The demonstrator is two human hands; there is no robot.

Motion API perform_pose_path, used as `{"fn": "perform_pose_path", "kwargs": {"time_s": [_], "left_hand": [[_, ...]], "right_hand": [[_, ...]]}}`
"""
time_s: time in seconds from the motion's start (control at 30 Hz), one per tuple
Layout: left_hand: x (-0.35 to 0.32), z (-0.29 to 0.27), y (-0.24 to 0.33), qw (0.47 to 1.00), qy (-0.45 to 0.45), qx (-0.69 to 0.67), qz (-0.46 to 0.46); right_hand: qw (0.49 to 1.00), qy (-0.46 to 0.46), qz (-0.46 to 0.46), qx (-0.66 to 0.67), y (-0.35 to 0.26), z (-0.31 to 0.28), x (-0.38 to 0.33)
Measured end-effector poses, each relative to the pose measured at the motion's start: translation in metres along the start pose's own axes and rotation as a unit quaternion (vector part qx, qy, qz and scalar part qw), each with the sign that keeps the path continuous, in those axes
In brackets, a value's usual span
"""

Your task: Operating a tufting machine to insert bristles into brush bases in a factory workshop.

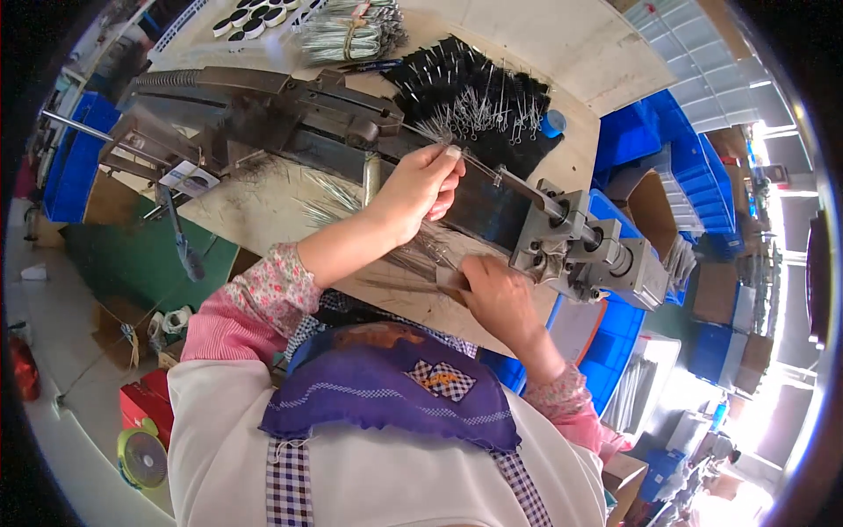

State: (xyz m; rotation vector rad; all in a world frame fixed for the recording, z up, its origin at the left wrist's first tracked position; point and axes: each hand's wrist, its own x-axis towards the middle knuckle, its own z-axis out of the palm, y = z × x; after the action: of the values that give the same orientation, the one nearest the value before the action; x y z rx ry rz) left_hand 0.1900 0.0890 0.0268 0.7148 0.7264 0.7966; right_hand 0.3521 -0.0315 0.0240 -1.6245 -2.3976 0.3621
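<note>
My left hand (420, 191) is closed, thumb and finger pinched on a thin wire beside a small fan of fine bristles (432, 132) above the long metal machine (325, 110). From there the wire runs right, toward the machine's spindle head (584, 241). Lower and to the right, my right hand (499, 297) is closed on a small pale flat piece (451, 280). Its fingertips are close to a loose bundle of thin bristles (408, 257) on the wooden bench. Part of that bundle is hidden under my left forearm.
Behind the machine, many looped wire pieces (492, 114) lie on black cloth near a blue cap (552, 123). Bundled wires (351, 35) and a white crate (180, 31) stand at the far left. Blue bins (628, 132) are stacked right. A lever (183, 246) hangs off the left side.
</note>
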Motion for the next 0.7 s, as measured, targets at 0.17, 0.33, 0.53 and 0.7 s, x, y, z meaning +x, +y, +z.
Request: {"fn": "perform_pose_path", "kwargs": {"time_s": [0.17,0.33,0.53,0.7], "left_hand": [[0.000,0.000,-0.015,0.990,0.059,0.046,0.117],[-0.003,0.001,-0.006,0.991,0.081,0.035,0.096],[-0.009,0.001,-0.006,0.992,0.081,-0.019,0.091],[-0.006,-0.005,-0.008,0.996,0.059,-0.004,0.061]], "right_hand": [[0.982,0.182,-0.045,0.027,0.016,-0.080,0.049],[0.965,0.216,-0.144,0.033,0.048,-0.053,0.143],[0.946,-0.032,0.000,0.322,0.024,-0.073,0.140],[0.873,-0.117,0.110,0.461,0.039,-0.080,0.152]]}}
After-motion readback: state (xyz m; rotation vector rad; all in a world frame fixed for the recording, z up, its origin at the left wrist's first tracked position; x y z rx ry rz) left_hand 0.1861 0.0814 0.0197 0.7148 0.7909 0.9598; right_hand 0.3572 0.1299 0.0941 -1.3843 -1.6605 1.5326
